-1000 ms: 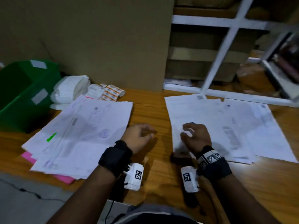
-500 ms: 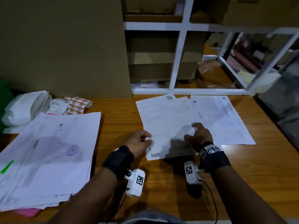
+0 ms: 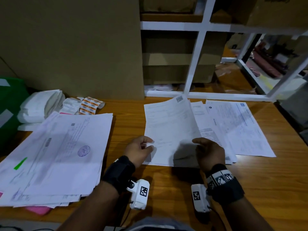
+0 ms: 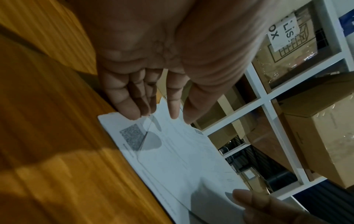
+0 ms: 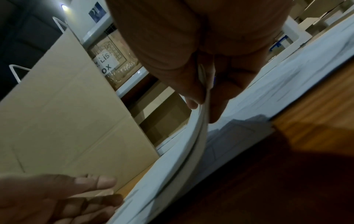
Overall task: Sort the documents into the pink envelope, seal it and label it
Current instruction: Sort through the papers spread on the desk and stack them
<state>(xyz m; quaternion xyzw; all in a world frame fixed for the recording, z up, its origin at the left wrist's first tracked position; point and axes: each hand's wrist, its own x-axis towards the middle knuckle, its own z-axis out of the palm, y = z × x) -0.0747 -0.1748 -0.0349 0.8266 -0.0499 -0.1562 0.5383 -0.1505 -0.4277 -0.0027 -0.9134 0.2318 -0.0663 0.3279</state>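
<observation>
Two spreads of white documents lie on the wooden table (image 3: pixel 168 184). The left stack (image 3: pixel 55 155) covers the pink envelope (image 3: pixel 38 210), of which only a corner shows. On the right, my right hand (image 3: pixel 197 142) pinches the right edge of a few top sheets (image 3: pixel 170 127) and curls them up off the loose pages (image 3: pixel 233 127) beneath. The right wrist view shows thumb and fingers (image 5: pixel 216 97) clamped on that bent edge (image 5: pixel 193 133). My left hand (image 3: pixel 150 144) lies at the sheets' near left corner, fingers fairly straight, fingertips (image 4: pixel 132 113) touching the paper (image 4: pixel 172 159).
A green bin (image 3: pixel 10 105), folded white bags (image 3: pixel 40 104) and orange label strips (image 3: pixel 88 105) sit at the back left. A tall cardboard box (image 3: pixel 75 47) and a white shelf frame (image 3: pixel 195 60) with boxes stand behind the table.
My right hand has gone from resting on the right pile to pinching and lifting the top sheets' right edge. My left hand has come over to their left corner.
</observation>
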